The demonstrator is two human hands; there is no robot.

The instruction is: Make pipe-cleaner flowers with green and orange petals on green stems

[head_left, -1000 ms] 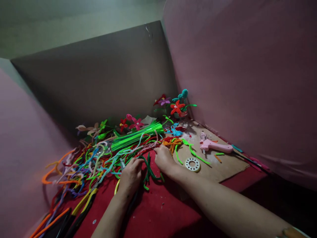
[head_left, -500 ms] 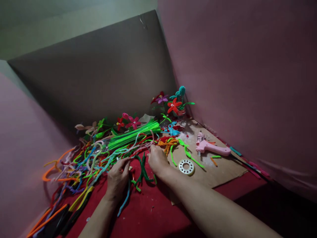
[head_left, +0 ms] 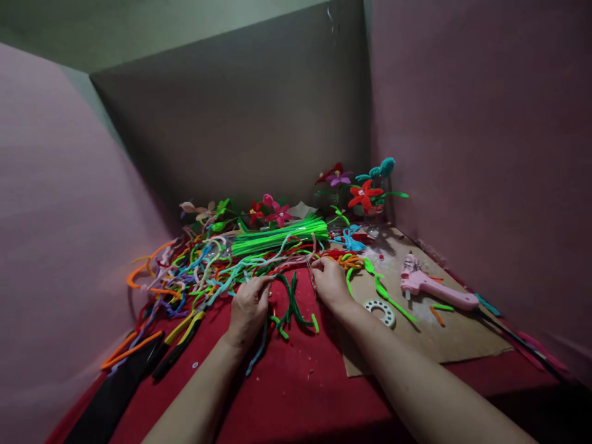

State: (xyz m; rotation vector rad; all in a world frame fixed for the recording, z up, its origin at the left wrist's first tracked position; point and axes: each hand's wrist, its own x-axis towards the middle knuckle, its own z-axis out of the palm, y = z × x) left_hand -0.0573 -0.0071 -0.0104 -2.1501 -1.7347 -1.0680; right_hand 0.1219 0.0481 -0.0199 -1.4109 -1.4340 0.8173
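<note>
My left hand (head_left: 248, 310) is closed in a pinch, its fingertips at the upper end of a dark green pipe cleaner (head_left: 292, 303). Dark green lengths curve and cross between my two hands. My right hand (head_left: 332, 282) is closed round a thin metal tool (head_left: 309, 270) pointing away from me; its kind is too small to tell. Short bright green pieces (head_left: 316, 324) lie just below, on the red cloth (head_left: 296, 388). A light blue pipe cleaner (head_left: 257, 353) trails beneath my left hand.
Behind my hands lie a bright green pipe cleaner bundle (head_left: 280, 235) and a tangled multicoloured pile (head_left: 185, 271). Yellow-black pliers (head_left: 185, 333) lie left. On the cardboard (head_left: 444, 345) are a pink glue gun (head_left: 435, 288) and white perforated ring (head_left: 390, 316). Pipe cleaner flowers (head_left: 365, 196) stand behind.
The view has swung, so the whole scene sits further right in it. My hands stay pinched near the dark green pieces, and the metal tool at my right fingers shows more plainly.
</note>
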